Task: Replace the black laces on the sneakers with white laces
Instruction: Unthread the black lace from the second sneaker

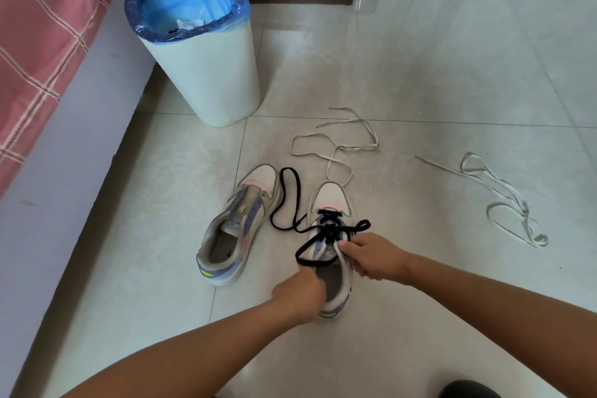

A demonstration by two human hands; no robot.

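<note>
At lower centre, both hands, left hand (298, 292) and right hand (371, 257), pinch the thick black lace (318, 263) on the pale leather sneaker (332, 200); hard tugging could snag it in the eyelets.

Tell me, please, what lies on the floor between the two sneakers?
In the head view, a loose run of the black lace lies on the tiles between the unlaced sneaker and the laced sneaker.

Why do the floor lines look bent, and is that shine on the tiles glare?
Head view: the wide-angle lens bows the glossy pale floor tiles' joints and tilts the white bin with the blue liner; soft window glare streaks the tiles near the top; the sneakers and hands stay sharp, shadows faint.
</note>
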